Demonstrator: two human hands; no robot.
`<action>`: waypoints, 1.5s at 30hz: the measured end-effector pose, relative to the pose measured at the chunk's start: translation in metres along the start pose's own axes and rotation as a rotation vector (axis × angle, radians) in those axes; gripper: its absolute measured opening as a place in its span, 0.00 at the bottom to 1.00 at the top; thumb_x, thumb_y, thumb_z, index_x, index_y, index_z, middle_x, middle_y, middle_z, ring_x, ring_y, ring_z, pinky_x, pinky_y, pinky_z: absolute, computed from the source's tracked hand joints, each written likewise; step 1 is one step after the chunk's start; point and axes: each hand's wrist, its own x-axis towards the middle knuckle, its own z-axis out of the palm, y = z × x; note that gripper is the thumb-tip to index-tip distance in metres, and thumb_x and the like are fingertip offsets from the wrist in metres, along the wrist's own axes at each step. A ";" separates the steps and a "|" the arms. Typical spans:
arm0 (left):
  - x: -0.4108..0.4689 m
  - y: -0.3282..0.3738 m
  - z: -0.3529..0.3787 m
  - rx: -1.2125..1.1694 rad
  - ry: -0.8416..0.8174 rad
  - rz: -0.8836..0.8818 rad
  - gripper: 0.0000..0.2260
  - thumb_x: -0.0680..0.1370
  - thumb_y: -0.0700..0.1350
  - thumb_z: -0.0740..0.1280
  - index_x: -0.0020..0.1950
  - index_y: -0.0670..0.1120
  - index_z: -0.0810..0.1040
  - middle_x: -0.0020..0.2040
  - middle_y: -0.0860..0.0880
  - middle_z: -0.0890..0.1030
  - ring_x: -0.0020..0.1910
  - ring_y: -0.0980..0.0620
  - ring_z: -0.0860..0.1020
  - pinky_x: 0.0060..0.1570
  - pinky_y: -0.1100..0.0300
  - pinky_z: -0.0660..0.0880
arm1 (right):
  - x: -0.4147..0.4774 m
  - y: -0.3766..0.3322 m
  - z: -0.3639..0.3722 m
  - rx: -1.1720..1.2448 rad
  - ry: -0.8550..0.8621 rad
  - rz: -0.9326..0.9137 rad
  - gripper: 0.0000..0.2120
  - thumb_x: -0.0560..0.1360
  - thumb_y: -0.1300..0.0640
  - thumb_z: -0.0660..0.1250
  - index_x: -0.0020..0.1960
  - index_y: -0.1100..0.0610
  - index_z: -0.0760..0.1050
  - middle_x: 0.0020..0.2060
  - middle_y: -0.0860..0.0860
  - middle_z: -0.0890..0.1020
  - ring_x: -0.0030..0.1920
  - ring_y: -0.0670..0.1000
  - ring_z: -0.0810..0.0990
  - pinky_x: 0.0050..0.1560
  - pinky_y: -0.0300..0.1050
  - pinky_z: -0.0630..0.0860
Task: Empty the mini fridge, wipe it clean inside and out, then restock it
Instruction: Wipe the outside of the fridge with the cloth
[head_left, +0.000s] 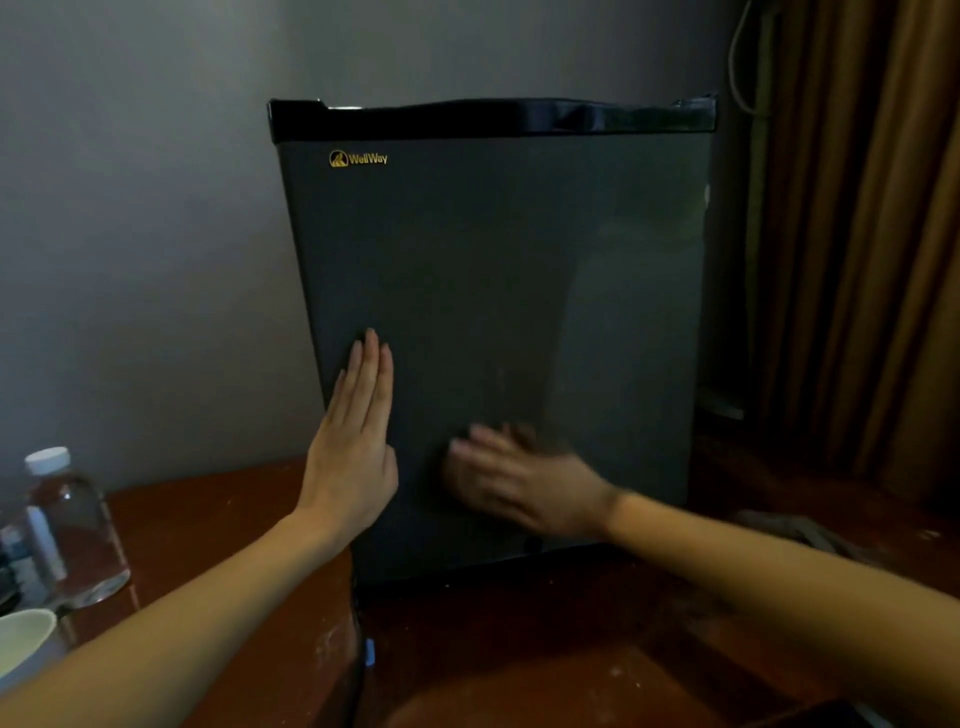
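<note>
Head view, looking down along your two bare forearms. Nearest, at the lower left edge, sits a white cup (23, 642), and just behind it a clear water bottle (72, 535) with a white cap. Both stand on a reddish wooden table (208, 519).

Further in, your left hand (353, 452) lies flat against the fridge door near its left edge, fingers straight and together, holding nothing. Your right hand (524, 478) is low on the door, near its middle. It is blurred, so you cannot tell whether it holds a cloth or how far its fingers curl.

The mini fridge (493, 260) stands upright on the table, dark grey, its door closed, with a gold logo (358, 158) at the upper left. Behind it are a grey wall (130, 208) and, to the right, a brown curtain (857, 234).

This looks like wiping the outside, with the left hand bracing the fridge. Next, you likely need to cover the upper door and sides while keeping it steady.
</note>
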 end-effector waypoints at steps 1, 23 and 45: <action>-0.001 0.000 0.000 0.005 -0.003 -0.004 0.41 0.74 0.34 0.64 0.78 0.42 0.40 0.78 0.48 0.37 0.77 0.52 0.37 0.75 0.51 0.50 | -0.020 -0.016 0.017 -0.020 -0.093 -0.095 0.19 0.83 0.51 0.50 0.71 0.52 0.66 0.77 0.49 0.55 0.78 0.52 0.44 0.77 0.50 0.42; 0.002 0.004 0.012 0.065 0.039 -0.002 0.37 0.71 0.40 0.57 0.78 0.37 0.46 0.79 0.42 0.44 0.78 0.46 0.42 0.75 0.57 0.38 | -0.157 0.033 -0.002 -0.342 -0.380 -0.181 0.23 0.76 0.50 0.52 0.66 0.50 0.75 0.78 0.51 0.42 0.77 0.54 0.47 0.75 0.54 0.35; 0.000 0.007 -0.003 0.168 -0.089 -0.004 0.45 0.70 0.38 0.70 0.78 0.37 0.44 0.79 0.42 0.41 0.78 0.47 0.41 0.75 0.58 0.37 | -0.067 -0.052 0.015 0.673 0.438 1.837 0.31 0.83 0.53 0.51 0.76 0.65 0.37 0.76 0.59 0.35 0.77 0.52 0.39 0.72 0.36 0.40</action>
